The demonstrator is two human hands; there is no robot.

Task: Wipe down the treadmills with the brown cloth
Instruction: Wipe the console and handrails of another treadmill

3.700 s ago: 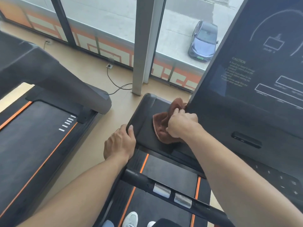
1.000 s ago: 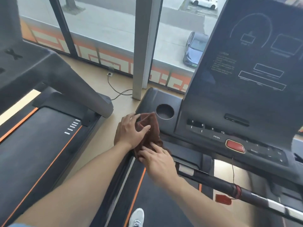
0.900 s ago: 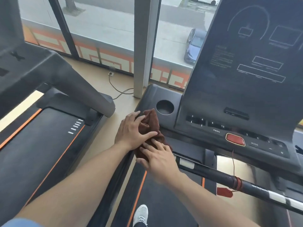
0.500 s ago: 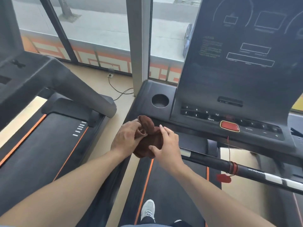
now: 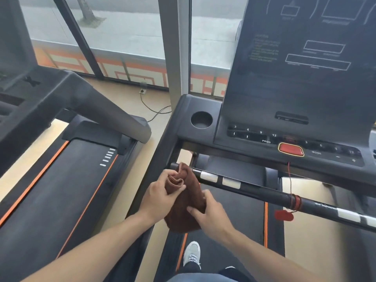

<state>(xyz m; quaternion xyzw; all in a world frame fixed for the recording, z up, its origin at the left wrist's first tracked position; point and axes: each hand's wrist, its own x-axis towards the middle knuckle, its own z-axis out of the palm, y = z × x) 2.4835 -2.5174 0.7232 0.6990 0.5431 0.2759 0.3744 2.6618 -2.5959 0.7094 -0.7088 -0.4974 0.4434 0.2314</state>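
Gym by a window: both hands bunch the cloth (image 5: pixel 184 202) in front of the handlebar (image 5: pixel 254 192).
Left hand (image 5: pixel 160 197) pinches its top, right hand (image 5: pixel 211 215) grips lower; the bar runs crosswise, just beyond the left fingers (image 5: pixel 173 174).

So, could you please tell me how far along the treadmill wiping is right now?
Nothing here shows which surfaces are already clean. In hand: the left hand and right hand both hold the bunched brown cloth near the handlebar, apparently refolding it. Probably left: that bar, the console and the neighbouring treadmill.
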